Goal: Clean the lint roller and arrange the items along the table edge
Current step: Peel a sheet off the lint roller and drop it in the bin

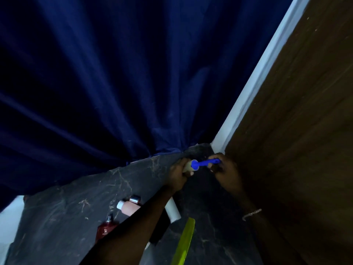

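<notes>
I hold the lint roller [198,164] over the far corner of the dark marble table [76,217]. My left hand [178,174] wraps its pale roll end. My right hand [224,169] grips its blue handle. On the table nearer me lie a pink tube with a white cap [128,207], a small silver-capped item [135,199], a dark red bottle [106,229], a white tube [172,210] partly hidden by my left forearm, and a yellow-green strip [185,243].
A dark blue curtain [114,83] hangs behind the table's far edge. A brown wooden panel [296,131] with a white frame strip [248,92] stands on the right. A white surface [9,222] shows at the lower left.
</notes>
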`<state>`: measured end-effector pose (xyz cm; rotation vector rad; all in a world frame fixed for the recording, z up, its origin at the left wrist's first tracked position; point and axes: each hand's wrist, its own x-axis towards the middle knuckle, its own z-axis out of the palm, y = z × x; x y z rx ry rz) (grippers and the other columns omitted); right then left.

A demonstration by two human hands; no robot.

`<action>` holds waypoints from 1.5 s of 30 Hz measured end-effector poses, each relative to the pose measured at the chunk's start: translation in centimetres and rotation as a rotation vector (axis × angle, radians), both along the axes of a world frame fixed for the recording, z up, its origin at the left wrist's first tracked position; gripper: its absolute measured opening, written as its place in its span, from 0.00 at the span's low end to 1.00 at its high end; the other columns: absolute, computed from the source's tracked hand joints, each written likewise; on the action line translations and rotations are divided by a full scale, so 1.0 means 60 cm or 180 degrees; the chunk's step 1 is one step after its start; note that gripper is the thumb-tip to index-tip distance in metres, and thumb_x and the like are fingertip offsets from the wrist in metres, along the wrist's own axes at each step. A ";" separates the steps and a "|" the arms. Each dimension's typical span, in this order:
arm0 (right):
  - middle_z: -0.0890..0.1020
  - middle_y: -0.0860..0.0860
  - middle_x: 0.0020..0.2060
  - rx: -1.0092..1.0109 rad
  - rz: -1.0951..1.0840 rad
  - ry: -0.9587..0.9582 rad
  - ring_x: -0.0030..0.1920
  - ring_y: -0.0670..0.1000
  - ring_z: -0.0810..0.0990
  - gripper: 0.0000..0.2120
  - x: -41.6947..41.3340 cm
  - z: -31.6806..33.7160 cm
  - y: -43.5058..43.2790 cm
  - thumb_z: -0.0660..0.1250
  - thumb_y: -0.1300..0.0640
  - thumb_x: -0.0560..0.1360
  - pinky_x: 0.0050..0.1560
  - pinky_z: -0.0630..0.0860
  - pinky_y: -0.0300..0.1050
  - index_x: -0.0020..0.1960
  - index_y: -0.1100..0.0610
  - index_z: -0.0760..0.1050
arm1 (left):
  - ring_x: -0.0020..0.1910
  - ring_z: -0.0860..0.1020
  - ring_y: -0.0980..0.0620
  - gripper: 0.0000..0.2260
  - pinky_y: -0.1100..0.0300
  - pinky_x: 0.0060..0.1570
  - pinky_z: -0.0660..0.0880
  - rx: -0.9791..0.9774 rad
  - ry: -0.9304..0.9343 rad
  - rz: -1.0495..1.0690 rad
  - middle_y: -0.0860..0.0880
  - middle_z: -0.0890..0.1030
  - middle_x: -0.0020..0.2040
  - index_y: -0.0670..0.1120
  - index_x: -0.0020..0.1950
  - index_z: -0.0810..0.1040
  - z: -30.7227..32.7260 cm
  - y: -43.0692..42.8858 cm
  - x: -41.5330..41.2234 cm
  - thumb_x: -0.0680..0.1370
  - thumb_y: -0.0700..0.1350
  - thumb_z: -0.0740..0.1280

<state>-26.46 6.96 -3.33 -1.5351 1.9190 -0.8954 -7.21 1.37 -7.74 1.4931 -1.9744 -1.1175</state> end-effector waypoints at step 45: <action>0.84 0.55 0.44 0.0079 0.3076 0.1967 0.44 0.62 0.84 0.14 0.691 0.102 0.379 0.57 0.46 0.74 0.36 0.71 0.46 0.53 0.51 0.75 | 0.62 0.76 0.49 0.23 0.52 0.58 0.78 -0.0794 -0.1943 0.0941 0.54 0.77 0.63 0.56 0.70 0.74 0.164 0.604 0.691 0.75 0.51 0.72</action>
